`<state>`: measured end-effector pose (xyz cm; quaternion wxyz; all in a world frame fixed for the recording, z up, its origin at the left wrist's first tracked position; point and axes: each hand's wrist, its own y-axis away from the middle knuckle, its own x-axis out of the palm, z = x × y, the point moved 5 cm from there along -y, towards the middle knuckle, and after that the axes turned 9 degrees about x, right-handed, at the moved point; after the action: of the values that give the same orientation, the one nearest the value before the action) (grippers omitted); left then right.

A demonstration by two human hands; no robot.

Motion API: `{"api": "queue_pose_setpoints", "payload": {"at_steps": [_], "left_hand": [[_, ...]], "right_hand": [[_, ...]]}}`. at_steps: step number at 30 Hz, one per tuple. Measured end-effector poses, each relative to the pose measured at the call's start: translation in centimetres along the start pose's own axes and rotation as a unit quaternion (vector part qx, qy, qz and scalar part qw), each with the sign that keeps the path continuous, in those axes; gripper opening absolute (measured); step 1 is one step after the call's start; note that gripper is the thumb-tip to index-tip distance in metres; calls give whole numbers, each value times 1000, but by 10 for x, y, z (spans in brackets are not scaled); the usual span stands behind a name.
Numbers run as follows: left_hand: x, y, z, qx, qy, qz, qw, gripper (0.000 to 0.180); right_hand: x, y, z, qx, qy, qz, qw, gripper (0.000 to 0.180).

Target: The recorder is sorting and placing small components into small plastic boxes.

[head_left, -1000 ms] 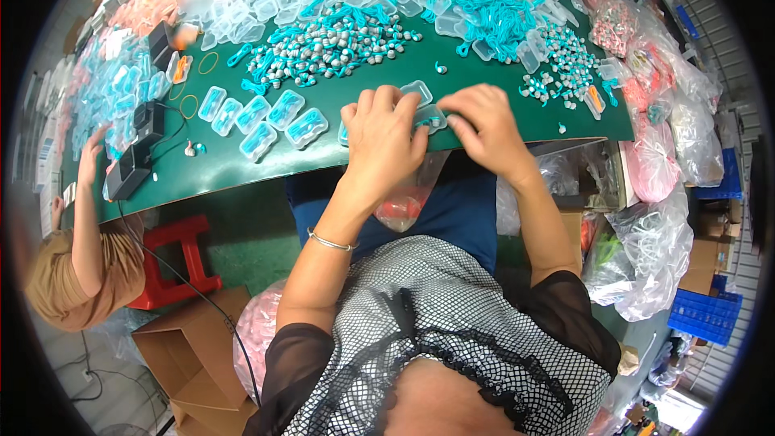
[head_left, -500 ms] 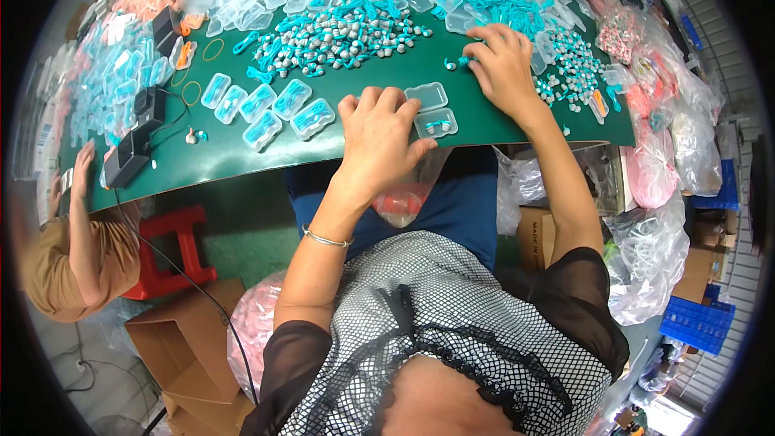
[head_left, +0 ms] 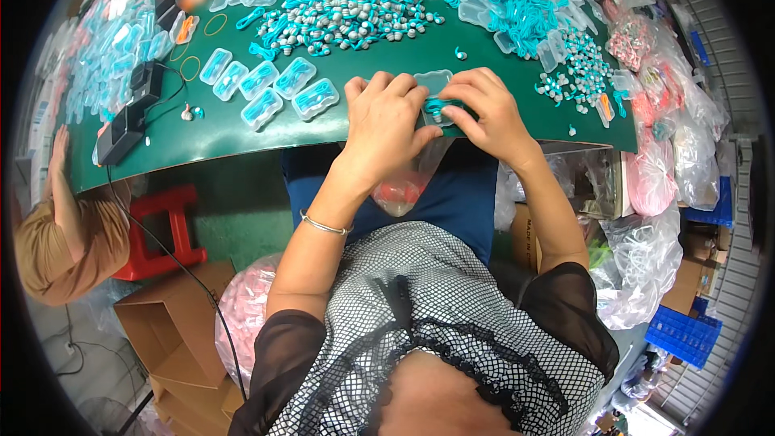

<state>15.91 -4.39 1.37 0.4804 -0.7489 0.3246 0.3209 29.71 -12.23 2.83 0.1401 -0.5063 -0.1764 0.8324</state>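
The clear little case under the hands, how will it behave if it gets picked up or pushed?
The clear case looks thin-walled and small, so probably light and slightly flexible. Lying flat on the smooth green table, it would likely slide rather than roll or tip. Both the left hand and right hand steady it, hinting that it shifts easily.

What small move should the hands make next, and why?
Probably tuck the teal cord fully into the open clear case: the right hand pinches the cord at the case's edge, while the left hand rests beside it.

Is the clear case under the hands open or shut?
Open. The clear case lies with its lid spread flat; the right hand presses a teal piece into it, beside the left hand.
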Motion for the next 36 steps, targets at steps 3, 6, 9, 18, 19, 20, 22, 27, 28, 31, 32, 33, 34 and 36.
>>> {"api": "queue_pose_setpoints", "payload": {"at_steps": [3, 6, 9, 18, 19, 20, 22, 27, 28, 31, 32, 33, 34, 36], "left_hand": [[-2, 0, 0, -9, -3, 23, 1000, 47], [-1, 0, 0, -17, -8, 45, 999, 51], [-1, 0, 0, -13, -13, 45, 999, 52], [-2, 0, -3, -33, -3, 29, 999, 63], [-3, 1, -3, -58, 20, 18, 998, 69], [-2, 1, -3, -58, 21, 18, 998, 69], [-2, 1, -3, -58, 9, 12, 998, 77], [-7, -3, -7, -1, -1, 15, 1000, 59], [-8, -4, -8, 25, -2, 16, 1000, 53], [-2, 0, -8, 56, 9, 9, 998, 39], [-2, 0, -6, 57, 8, 10, 998, 39], [-2, -3, -5, 62, 2, 13, 998, 35], [-3, -4, -5, 66, -3, 16, 998, 32], [-3, -3, -7, 72, -15, 14, 997, 31]], "right_hand": [[-6, 7, -13, 58, -16, 3, 998, 17], [-5, 7, -16, 39, 14, 32, 999, 17], [-5, 0, -14, 15, 31, 48, 998, 19], [8, -15, -31, 125, -34, 18, 991, 21], [6, -13, -29, 154, -70, -4, 986, 20], [8, -11, -31, 154, -70, -3, 986, 20], [1, -9, -22, 36, -28, -93, 995, 18], [-7, 11, -11, 30, -48, -80, 995, 20], [-7, 18, -9, 10, -52, -69, 996, 21], [0, 31, 3, 4, -57, -49, 997, 29], [1, 30, 4, 4, -57, -51, 997, 29], [2, 28, 2, 21, -60, -49, 997, 31], [2, 27, 1, 37, -63, -47, 996, 32], [5, 28, -1, 38, -63, -46, 996, 33]]}}
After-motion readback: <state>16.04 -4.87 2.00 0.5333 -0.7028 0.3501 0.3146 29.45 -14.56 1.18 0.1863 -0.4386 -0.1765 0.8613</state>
